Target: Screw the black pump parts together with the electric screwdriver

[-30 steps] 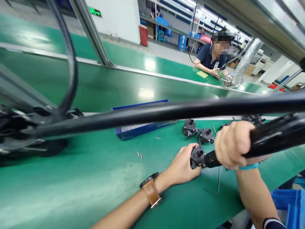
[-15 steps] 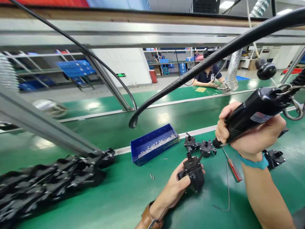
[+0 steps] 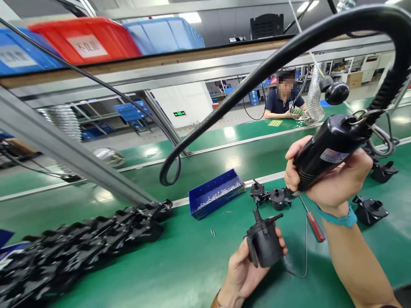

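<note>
My left hand (image 3: 245,267) is closed around a small black pump (image 3: 266,241), a round plastic body with a spout standing up and another jutting to the right. In my right hand (image 3: 337,184) is a black electric screwdriver (image 3: 324,149), hung from a cord and metal clip, its tip pointing down and left. The tip end is close to two more black pumps (image 3: 278,197) on the green bench, and whether it touches them I cannot tell. A red-handled screwdriver (image 3: 316,226) and a bent metal rod (image 3: 306,252) lie below my right hand.
A blue bin (image 3: 216,196) of small metal screws stands left of the pumps. Rows of black pumps (image 3: 96,244) fill the bench's left side. More pumps (image 3: 370,210) sit at right. A thick black cable (image 3: 244,94) arches overhead. A co-worker (image 3: 285,98) sits across the bench.
My left hand has turned the pump, so its side and a bracket now show. My view has tilted up, bringing the red and blue bins into sight. The right hand keeps its grip.
</note>
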The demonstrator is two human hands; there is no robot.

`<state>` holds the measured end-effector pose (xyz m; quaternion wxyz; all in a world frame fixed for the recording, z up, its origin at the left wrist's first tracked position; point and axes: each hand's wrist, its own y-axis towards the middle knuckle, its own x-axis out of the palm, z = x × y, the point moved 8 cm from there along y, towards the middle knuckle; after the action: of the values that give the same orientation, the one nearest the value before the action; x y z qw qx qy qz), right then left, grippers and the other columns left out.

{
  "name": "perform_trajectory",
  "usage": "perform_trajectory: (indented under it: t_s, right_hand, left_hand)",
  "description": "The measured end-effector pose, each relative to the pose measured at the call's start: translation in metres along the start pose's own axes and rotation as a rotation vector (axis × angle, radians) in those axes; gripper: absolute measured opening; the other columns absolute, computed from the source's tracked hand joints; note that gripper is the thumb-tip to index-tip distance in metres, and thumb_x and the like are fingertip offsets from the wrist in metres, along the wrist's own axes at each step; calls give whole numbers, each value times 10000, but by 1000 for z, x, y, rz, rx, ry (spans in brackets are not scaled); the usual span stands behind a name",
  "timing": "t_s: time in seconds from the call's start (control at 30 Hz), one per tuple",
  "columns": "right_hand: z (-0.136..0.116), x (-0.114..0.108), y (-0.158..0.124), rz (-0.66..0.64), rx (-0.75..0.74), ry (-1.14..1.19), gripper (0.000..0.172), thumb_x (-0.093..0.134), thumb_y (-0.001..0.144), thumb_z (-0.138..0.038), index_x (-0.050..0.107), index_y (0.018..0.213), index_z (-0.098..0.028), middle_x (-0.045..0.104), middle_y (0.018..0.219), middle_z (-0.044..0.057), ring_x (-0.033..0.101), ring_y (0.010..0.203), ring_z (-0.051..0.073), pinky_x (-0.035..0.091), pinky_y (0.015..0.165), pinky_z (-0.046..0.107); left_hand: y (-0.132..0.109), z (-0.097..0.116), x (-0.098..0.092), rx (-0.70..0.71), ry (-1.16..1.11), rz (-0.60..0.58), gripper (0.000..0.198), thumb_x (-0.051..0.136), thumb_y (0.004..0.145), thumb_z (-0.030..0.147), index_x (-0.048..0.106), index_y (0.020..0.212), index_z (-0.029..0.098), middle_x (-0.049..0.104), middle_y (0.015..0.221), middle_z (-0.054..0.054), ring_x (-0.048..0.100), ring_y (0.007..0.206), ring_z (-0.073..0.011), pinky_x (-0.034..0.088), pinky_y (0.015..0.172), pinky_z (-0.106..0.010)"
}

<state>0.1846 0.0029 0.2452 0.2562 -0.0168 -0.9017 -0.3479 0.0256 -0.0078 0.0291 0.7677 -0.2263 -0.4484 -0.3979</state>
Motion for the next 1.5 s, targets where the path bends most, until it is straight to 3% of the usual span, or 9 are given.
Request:
perform_trajectory:
  t_s: [0.2, 0.47, 0.7, 0.9, 1.03, 1.13, 1.2, 1.3, 1.5]
  right_hand:
    - [-2, 3, 0, -1, 0, 7, 568, 473, 832, -672, 722, 849, -162, 648, 546, 42, 516, 358, 172, 360, 318, 305]
    - [-7, 3, 2, -14, -29, -43, 514, 546, 826, -647, 726, 849, -166, 629, 562, 28, 580, 401, 182, 398, 343, 289]
    - [-9, 3, 2, 22, -38, -45, 522, 545, 834, -645, 742, 833, -161, 635, 586, 32, 565, 410, 163, 384, 337, 276]
    - [-9, 4, 2, 7, -40, -54, 533, 559, 840, -661, 735, 832, -157, 609, 542, 25, 575, 399, 175, 380, 336, 274]
    - [-10, 6, 2, 0, -67, -47, 527, 550, 854, -660, 722, 829, -162, 611, 553, 29, 562, 401, 167, 380, 336, 267]
    - [-11, 5, 1, 70, -81, -40, 522, 558, 844, -647, 732, 810, -156, 668, 663, 61, 576, 406, 161, 375, 330, 273]
    - [-12, 4, 0, 112, -77, -41, 517, 562, 831, -642, 740, 794, -158, 680, 700, 68, 579, 403, 160, 372, 329, 281]
    - [-12, 6, 1, 90, -42, -66, 490, 549, 819, -622, 750, 799, -175, 621, 571, 32, 559, 390, 173, 357, 335, 286]
    - [-13, 2, 1, 17, -44, -75, 543, 502, 817, -663, 745, 851, -179, 601, 499, 26, 555, 374, 201, 353, 349, 308]
  left_hand:
    - [-8, -21, -1, -40, -213, -68, 554, 714, 872, 518, 677, 1290, 156, 733, 1118, -79, 686, 939, -138, 553, 867, -238]
    - [-19, -46, -24, -37, -225, 265, 368, 502, 1000, 517, 674, 1255, 315, 611, 1042, -47, 590, 694, -74, 511, 617, -170]
    - [-19, -51, -27, -190, -179, 255, 371, 553, 1003, 532, 662, 1315, 363, 619, 998, -14, 583, 661, -56, 494, 570, -140]
    - [-19, -52, -26, -120, -253, 273, 333, 487, 1049, 464, 671, 1286, 320, 681, 1030, -12, 656, 715, -41, 511, 604, -94]
    - [-14, -43, -8, -6, -272, 249, 375, 378, 1079, 383, 672, 1284, 274, 725, 1120, -26, 721, 931, -59, 545, 830, -117]
    - [-7, -30, 11, 35, -254, 258, 445, 369, 1079, 419, 680, 1295, 186, 720, 1258, -90, 709, 1115, -124, 539, 962, -189]
    - [-2, -19, 20, 67, -201, 286, 471, 455, 1050, 491, 695, 1278, 155, 707, 1308, -140, 709, 1131, -194, 567, 945, -264]
    - [2, -3, 26, 141, -89, 343, 410, 629, 974, 451, 717, 1235, 147, 699, 1322, -181, 699, 1156, -274, 582, 928, -350]
    - [5, 9, 31, 193, 230, 387, 420, 807, 831, 340, 712, 1168, 109, 705, 1272, -193, 646, 1222, -342, 552, 1000, -458]
